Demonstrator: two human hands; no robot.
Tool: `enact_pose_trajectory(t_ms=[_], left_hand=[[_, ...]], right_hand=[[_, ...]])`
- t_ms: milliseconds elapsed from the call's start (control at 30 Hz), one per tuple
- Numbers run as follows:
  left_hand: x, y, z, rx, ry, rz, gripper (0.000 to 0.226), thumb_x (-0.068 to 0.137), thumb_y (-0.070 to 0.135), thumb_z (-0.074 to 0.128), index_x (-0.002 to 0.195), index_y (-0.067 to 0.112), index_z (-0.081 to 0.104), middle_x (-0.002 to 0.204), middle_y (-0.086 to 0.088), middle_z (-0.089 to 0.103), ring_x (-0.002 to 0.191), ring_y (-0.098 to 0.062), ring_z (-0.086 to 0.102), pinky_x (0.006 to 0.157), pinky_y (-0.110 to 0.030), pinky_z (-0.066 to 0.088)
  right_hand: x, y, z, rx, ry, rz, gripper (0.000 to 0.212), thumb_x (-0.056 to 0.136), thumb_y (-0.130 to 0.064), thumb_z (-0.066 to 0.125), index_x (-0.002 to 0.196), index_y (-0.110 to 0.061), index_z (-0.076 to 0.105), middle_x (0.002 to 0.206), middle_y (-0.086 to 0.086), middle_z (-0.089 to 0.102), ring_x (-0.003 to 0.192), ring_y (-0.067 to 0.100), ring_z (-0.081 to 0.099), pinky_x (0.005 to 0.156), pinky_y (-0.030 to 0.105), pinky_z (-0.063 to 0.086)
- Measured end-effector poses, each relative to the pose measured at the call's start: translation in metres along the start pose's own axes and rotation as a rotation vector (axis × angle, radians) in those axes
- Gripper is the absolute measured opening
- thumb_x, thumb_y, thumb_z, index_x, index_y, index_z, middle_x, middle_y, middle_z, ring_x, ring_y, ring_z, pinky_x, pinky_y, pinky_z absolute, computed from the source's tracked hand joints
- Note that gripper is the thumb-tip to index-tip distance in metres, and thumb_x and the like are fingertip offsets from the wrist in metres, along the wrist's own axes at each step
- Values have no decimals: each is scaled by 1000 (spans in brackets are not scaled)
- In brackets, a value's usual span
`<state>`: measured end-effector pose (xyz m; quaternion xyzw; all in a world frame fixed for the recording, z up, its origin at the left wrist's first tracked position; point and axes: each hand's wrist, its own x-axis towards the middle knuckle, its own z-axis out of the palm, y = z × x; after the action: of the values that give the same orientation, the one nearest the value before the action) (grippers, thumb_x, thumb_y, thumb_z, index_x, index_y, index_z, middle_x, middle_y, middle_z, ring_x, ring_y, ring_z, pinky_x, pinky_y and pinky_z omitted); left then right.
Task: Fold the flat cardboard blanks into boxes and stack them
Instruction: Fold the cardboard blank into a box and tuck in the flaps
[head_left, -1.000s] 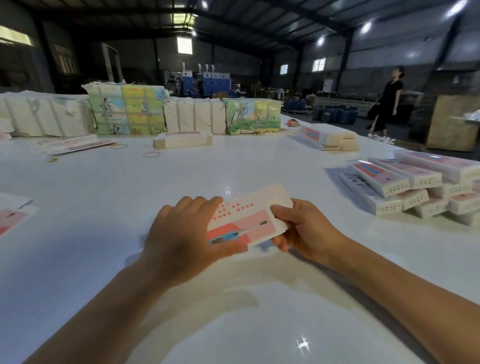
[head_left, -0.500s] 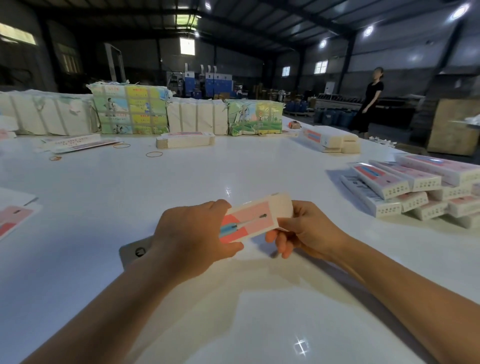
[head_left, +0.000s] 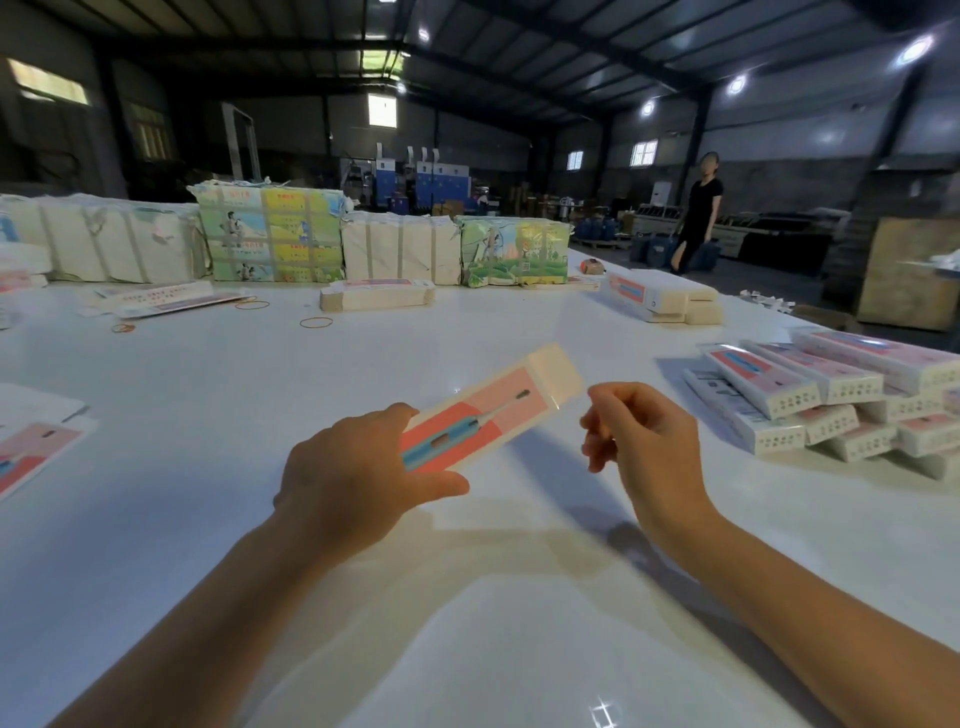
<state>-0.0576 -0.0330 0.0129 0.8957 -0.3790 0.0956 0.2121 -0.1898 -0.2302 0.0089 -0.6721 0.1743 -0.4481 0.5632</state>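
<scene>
My left hand grips the near end of a long pink-and-white box printed with a blue toothbrush. It is held above the white table, its far end pointing up and to the right. My right hand hovers just right of that far end, apart from it, fingers loosely curled and holding nothing. A pile of folded boxes lies at the right. Flat blanks lie at the left edge, and another flat stack sits further back.
Wrapped bundles of printed card line the table's far side. Rubber bands lie loose near them. More boxes sit at the far right corner. A person in black walks beyond the table near a wooden crate.
The blank has become a narrow box held out further by my left hand. My right hand has let go of its far end. The person in the background has moved left.
</scene>
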Motion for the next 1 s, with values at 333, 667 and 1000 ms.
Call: enact_pose_trajectory(t_ms=[333,667,1000], left_hand=[[-4,9,7,-95,-27,29,54,61,82,50,98,45,39,84,23,47,72,-5,52,53,-12,32],[-6,10,10,18,-9,61,67,65,80,55,118,41,45,101,20,55,80,-5,49,61,-19,36],[-10,20,17,115,61,104,89,45,89,19,113,37,44,107,18,59,84,-7,57,64,-17,42]], right_hand=[[-20,-5,17,-77,-91,-241,30,90,-4,60,80,-30,69,84,-7,61,61,10,57,54,14,46],[-13,-6,11,-210,-178,-104,20,92,-11,58,109,-21,62,82,8,64,60,8,50,58,23,44],[-11,-6,13,-143,-164,-71,24,93,-2,50,78,-14,65,61,-15,59,52,0,52,51,9,38]])
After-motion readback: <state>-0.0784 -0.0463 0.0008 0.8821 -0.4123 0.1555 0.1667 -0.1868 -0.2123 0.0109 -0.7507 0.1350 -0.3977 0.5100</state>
